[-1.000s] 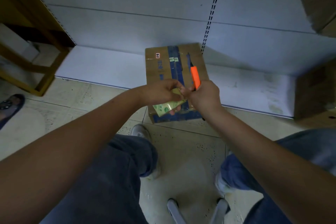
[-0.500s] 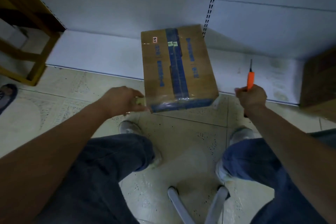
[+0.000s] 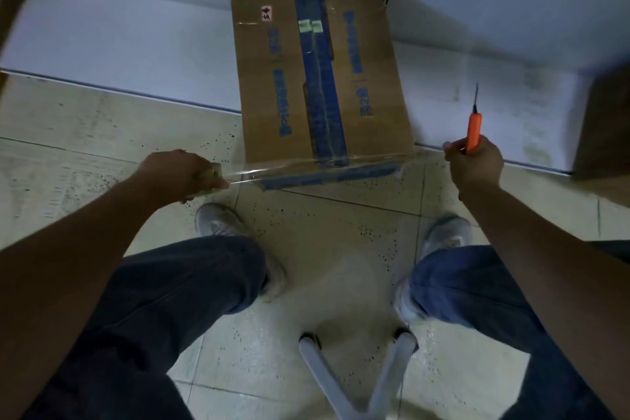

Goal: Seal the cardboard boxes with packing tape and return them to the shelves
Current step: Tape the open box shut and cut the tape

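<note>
The brown cardboard box (image 3: 320,72), with blue tape stripes, lies half on the white shelf (image 3: 112,44). The left hand (image 3: 177,174) grips a tape roll (image 3: 213,176), glossy clear tape (image 3: 324,165) stretched along the box's near edge. The raised right hand (image 3: 474,164) grips an orange knife (image 3: 474,128).

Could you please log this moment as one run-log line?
step: taping box front edge | left hand: holds tape roll, strip stretched across cardboard box | right hand: holds orange cutter

Brown box (image 3: 368,78), blue tape stripes; orange knife (image 3: 474,128); speckled cream floor (image 3: 85,133); white shelf (image 3: 119,54).
</note>
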`<action>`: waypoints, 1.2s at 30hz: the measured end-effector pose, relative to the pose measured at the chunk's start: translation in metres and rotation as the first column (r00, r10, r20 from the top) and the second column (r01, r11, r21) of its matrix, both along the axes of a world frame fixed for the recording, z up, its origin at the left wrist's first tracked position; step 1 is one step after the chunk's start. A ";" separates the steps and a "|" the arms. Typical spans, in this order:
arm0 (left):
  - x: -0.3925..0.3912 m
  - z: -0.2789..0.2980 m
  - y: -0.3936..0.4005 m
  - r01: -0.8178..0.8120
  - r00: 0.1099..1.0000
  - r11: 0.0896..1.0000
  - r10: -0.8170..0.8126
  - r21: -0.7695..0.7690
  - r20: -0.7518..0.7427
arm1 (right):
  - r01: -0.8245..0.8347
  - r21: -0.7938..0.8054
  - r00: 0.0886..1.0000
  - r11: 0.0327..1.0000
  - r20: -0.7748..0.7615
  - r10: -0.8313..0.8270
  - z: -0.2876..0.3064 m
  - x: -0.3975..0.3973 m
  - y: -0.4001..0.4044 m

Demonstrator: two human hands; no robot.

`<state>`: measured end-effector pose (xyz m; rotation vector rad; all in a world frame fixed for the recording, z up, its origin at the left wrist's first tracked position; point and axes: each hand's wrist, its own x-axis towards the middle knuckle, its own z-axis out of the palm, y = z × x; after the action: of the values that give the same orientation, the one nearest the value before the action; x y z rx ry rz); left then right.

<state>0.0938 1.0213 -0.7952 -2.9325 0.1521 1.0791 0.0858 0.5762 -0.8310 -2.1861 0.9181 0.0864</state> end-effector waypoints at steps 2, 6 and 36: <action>0.003 -0.007 0.001 0.031 0.999 0.999 -0.031 0.019 0.015 | 0.004 0.006 1.000 1.000 -0.022 -0.004 -0.003 0.004 -0.001; 0.013 -0.024 -0.002 0.091 0.996 0.994 -0.091 0.060 -0.008 | 0.004 0.048 0.994 0.999 -0.106 0.001 -0.019 0.013 0.003; 0.021 -0.046 -0.082 0.140 0.981 0.988 -0.130 -0.059 0.146 | 0.216 0.103 0.976 0.971 0.010 -0.219 -0.023 -0.003 0.056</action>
<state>0.1147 0.9391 -0.8417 -2.9937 0.3875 0.8606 0.0824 0.6320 -0.8545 -1.9770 1.1113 0.0039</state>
